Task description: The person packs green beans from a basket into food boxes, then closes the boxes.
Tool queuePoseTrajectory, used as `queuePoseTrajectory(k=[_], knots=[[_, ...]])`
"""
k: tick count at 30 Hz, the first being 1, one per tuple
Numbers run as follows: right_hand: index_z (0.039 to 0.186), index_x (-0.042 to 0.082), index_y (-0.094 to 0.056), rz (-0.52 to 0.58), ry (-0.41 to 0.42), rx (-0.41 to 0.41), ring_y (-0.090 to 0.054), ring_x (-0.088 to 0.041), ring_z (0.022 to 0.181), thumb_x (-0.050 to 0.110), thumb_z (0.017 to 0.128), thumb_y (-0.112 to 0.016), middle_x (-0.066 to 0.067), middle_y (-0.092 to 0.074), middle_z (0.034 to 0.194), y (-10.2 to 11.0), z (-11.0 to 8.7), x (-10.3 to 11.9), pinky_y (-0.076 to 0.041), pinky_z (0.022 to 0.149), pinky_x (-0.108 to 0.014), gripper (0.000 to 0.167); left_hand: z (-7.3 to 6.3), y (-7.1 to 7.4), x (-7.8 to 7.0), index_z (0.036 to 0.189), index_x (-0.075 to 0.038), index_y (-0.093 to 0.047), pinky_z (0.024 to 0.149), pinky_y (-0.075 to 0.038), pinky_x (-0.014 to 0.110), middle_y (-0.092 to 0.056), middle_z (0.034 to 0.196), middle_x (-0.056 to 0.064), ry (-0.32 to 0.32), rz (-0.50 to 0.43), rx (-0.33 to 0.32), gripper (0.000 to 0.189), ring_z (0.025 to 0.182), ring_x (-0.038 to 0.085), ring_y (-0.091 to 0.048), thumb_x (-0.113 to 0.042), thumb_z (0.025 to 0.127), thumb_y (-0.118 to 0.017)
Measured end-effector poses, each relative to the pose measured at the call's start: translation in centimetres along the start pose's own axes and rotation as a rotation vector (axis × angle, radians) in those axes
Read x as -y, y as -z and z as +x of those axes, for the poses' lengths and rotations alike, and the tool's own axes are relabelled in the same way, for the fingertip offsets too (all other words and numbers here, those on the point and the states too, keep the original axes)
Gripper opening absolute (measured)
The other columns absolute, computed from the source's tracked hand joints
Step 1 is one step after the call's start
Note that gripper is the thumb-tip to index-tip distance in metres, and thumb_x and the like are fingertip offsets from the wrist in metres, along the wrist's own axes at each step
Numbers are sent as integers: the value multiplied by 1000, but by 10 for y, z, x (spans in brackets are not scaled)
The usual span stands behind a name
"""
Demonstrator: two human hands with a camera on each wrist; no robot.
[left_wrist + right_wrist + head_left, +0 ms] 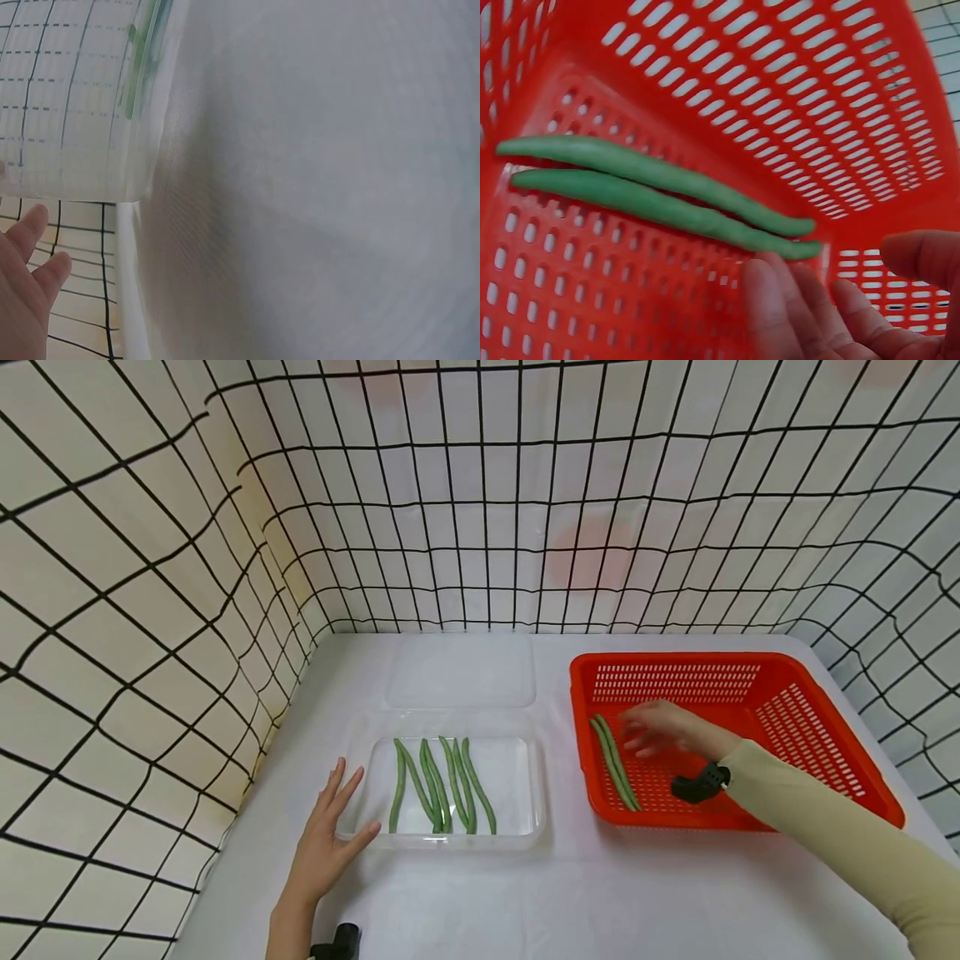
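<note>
Two green beans (609,765) lie side by side along the left wall of the red basket (757,822). Inside that basket, my right hand (667,727) hovers just right of them, fingers loosely bent and nothing held. The right wrist view shows its fingertips close to one end of the beans (630,166); whether they touch cannot be told. Several more green beans (397,785) lie lengthwise in a clear plastic container (465,842). At that container's left side is my left hand (326,831), fingers spread and thumb at the near left corner.
Behind the container lies a flat, clear lid (461,672) on the white tabletop (555,893). Black netting (480,502) rises along the back and both sides. Each wrist carries a black camera mount (701,783).
</note>
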State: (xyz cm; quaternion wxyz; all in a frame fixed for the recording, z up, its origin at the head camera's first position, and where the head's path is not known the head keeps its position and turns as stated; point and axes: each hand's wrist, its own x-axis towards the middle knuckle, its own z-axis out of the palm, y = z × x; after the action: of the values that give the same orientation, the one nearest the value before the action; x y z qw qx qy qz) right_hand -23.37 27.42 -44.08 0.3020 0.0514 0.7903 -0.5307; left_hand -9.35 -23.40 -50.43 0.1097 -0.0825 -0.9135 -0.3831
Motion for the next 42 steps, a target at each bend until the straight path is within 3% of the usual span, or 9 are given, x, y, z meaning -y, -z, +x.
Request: queuePoseTrajectory(k=[5,13,20,26,35,42], knots=[[124,-16,-50,-41,-22,29,-66,-29,83,18,99,-50,-23,-63,104,-7,6,-8,-55,74,-40,42,0,0,0,146,-28,-40,96,-23,72,-14,157,-9,5,7,2,81,140,36,-15,-27,76,-80],[113,-13,-57,-79,-34,-7,-61,-23,74,17,96,-53,-15,-62,89,-22,15,-8,-56,70,-36,34,0,1,0,146,-29,-39,95,-24,72,-14,157,-9,8,13,2,81,140,36,-16,-27,76,-80],[113,-11,-57,-113,-51,-44,-59,-20,71,15,91,-63,-12,-62,90,-32,23,-7,-56,68,-34,35,0,1,-1,146,-25,-41,94,-24,73,-14,157,-9,8,8,1,80,140,36,-16,-26,76,-80],[110,-11,-57,-154,-53,-70,-60,-22,72,12,89,-65,-15,-62,90,-38,24,-4,-56,69,-35,32,0,1,-1,146,-31,-39,94,-25,72,-14,157,-9,10,13,3,81,140,36,-16,-27,76,-80],[130,-9,-41,-24,-4,-82,-61,-21,67,13,98,-51,-19,-58,95,-23,15,0,-56,66,-37,41,1,1,0,146,-32,-38,96,-24,71,-14,157,-9,-5,4,-4,82,140,36,-16,-25,76,-80],[139,-8,-34,45,29,-113,-67,-21,70,18,100,-47,-21,-59,106,-9,2,8,-57,68,-37,48,0,0,0,146,-28,-39,95,-25,71,-15,157,-7,-13,9,-9,81,140,36,-17,-23,76,-80]])
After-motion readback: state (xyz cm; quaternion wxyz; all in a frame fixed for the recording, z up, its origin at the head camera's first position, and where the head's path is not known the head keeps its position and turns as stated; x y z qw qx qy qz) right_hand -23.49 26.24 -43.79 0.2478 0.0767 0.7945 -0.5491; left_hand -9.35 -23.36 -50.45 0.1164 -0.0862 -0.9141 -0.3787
